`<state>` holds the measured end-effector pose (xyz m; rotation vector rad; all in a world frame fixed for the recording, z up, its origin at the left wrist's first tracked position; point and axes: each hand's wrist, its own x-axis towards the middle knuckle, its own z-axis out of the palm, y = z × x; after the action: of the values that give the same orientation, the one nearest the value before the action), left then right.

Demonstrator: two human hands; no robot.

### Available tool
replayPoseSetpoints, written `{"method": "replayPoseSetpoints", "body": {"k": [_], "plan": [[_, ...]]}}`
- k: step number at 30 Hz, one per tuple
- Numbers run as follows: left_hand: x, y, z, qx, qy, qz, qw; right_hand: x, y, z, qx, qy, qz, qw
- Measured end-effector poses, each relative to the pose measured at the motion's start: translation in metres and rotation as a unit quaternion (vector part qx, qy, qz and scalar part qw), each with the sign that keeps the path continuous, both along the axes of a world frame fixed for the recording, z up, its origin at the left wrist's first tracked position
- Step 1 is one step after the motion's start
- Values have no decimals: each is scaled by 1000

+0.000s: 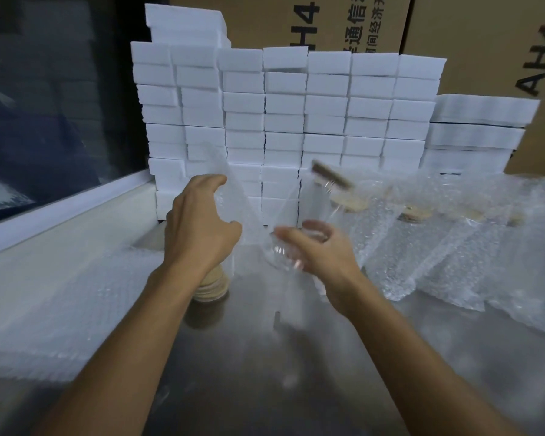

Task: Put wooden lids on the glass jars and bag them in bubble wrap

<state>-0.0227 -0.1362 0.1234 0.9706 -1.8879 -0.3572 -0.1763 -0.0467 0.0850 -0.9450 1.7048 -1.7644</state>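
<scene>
Glass jar point(299, 221), lid point(331, 177) fitted, is gripped at its base by the right hand point(315, 250). Left hand point(199, 228) pinches an unfilled bubble-wrap bag point(233, 196). Bagged jars point(422, 234) lie right; spare lids point(211, 284) remain, so work appears partly done.

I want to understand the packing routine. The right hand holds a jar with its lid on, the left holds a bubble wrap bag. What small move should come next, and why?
Probably slide the jar into the bubble wrap bag. The right hand grips the jar at its base, the wooden lid is already on, and the left hand holds the bag up beside it. Whether the bag's mouth is open is too blurred to tell.
</scene>
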Motion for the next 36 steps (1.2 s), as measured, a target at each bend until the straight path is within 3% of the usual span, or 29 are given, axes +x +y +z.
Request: {"method": "replayPoseSetpoints", "body": {"k": [3, 7, 10, 18, 24, 29, 33, 36], "plan": [[-7, 1, -10, -31, -11, 10, 999, 14, 12, 40, -102, -119, 137, 978], [-18, 4, -21, -95, 6, -4, 995, 33, 22, 61, -118, -167, 262, 943], [-25, 9, -26, -58, 35, -42, 997, 43, 21, 58, -124, -173, 262, 941], [-37, 23, -29, 1, -45, -148, 988, 25, 19, 50, -196, -230, 234, 924], [-36, 16, -20, 122, 78, -192, 971, 10, 17, 45, -183, -167, 187, 951], [-28, 9, -16, 182, 74, -200, 960, 12, 10, 38, -141, -84, 145, 976], [-24, 7, -17, 175, 68, -186, 964, 15, 10, 33, -93, -12, 153, 984], [-26, 9, -19, 175, 55, -172, 968, 11, 7, 28, -108, 26, 164, 980]]}}
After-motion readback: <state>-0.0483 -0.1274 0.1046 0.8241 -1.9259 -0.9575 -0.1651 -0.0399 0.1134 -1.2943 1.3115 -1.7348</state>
